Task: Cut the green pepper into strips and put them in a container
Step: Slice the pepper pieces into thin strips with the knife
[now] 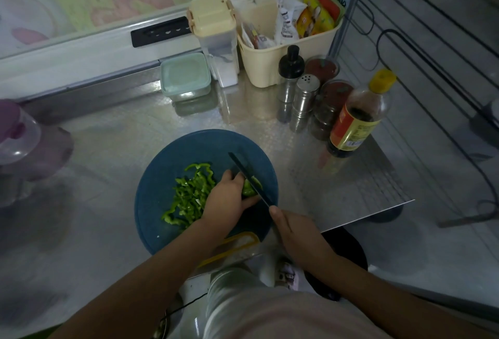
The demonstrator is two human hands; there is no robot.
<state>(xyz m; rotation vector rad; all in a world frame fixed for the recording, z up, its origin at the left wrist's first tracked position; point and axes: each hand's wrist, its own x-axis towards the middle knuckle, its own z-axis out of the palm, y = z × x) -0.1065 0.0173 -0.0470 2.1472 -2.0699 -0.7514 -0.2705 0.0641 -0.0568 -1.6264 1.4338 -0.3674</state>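
Plainly the cutting is far along: a loose heap of strips lies on the blue cutting board from about 8 to 10 o'clock. Only a small stub of green pepper is left, sitting toward 3 o'clock on the board. The left hand covers that stub with its fingers curled down over it, pinning it to the board. The right hand, at the board's 4 o'clock rim, has its fingers closed round the handle of the knife. The dark blade runs from that hand up toward 1 o'clock and rests against the right side of the stub, just beside the left fingertips. With so little pepper left, the fingertips should be tucked back so the knuckles guide the flat of the blade. Each cut is better made as a forward slide than a straight chop, matching the width of the strips already cut. The stub would sit steadier skin down, though which face is up cannot be told. A pale lidded tub stands at 12 o'clock, well apart from the board, and may be the intended container. Its lid is on, so it would need opening before the strips go in.
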